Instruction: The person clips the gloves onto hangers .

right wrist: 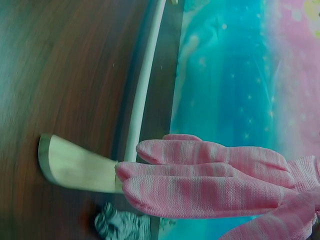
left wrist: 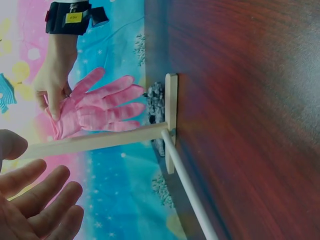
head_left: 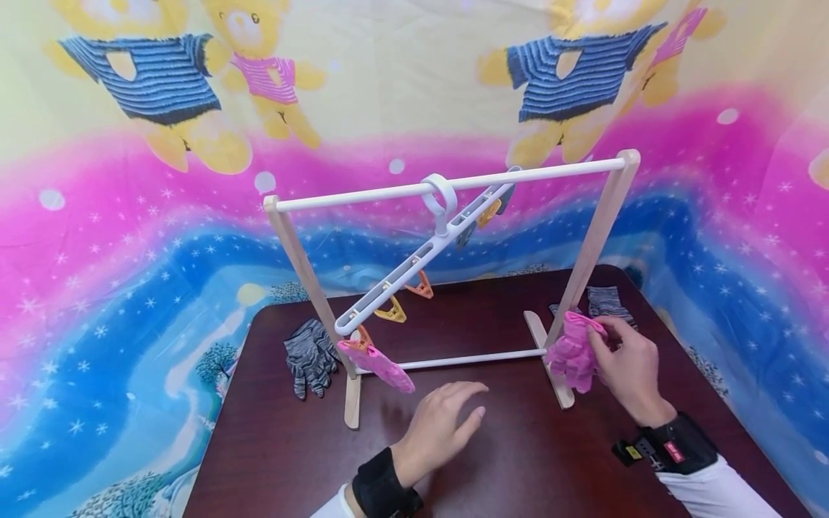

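In the head view my right hand (head_left: 630, 365) pinches a pink knitted glove (head_left: 573, 354) by its cuff, beside the rack's right post. The glove hangs with its fingers down; its striped knit fills much of the right wrist view (right wrist: 210, 195). My left hand (head_left: 440, 424) hovers over the table front with relaxed fingers and holds nothing. Another pink glove (head_left: 378, 365) hangs from an orange clip (head_left: 363, 337) at the near left end of the white clip hanger (head_left: 388, 284). That hanger slants from the rack's top rail (head_left: 363, 193) by its hook.
A grey striped glove (head_left: 311, 356) lies by the left post (head_left: 301, 266); more grey knit (head_left: 609, 302) lies behind the right post (head_left: 592, 237). Yellow (head_left: 392, 309) and orange (head_left: 421, 285) clips dangle from the hanger. A white lower bar (head_left: 466, 358) joins the wooden feet on the brown table (head_left: 505, 460).
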The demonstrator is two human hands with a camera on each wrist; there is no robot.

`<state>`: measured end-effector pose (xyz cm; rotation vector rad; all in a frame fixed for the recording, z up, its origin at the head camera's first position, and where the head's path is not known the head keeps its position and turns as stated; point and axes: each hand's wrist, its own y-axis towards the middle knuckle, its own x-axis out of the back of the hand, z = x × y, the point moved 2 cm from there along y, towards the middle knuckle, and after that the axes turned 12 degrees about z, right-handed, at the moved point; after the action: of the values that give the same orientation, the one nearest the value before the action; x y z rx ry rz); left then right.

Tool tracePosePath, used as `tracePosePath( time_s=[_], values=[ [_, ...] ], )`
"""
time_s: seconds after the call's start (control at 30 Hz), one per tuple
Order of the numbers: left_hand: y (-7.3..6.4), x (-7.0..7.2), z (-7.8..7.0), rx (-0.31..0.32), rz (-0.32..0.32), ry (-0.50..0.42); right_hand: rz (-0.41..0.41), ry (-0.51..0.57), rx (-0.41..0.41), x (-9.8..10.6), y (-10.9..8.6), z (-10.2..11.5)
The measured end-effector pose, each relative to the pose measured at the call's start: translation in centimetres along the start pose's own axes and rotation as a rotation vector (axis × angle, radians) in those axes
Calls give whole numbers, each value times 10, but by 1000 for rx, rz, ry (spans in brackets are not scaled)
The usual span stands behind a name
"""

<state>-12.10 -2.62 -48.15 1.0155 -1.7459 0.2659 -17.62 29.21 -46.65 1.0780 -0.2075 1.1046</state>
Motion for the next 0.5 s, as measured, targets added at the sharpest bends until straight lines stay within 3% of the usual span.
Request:
tracePosePath(
  time_s=[0.23, 0.5],
  values=[
    [-2, 11, 6, 17, -142, -8, 36, -9, 28, -11, -2, 17],
    [-4, 17, 13, 71, -187, -30, 62, -15, 38, -23, -5, 28]
  ],
)
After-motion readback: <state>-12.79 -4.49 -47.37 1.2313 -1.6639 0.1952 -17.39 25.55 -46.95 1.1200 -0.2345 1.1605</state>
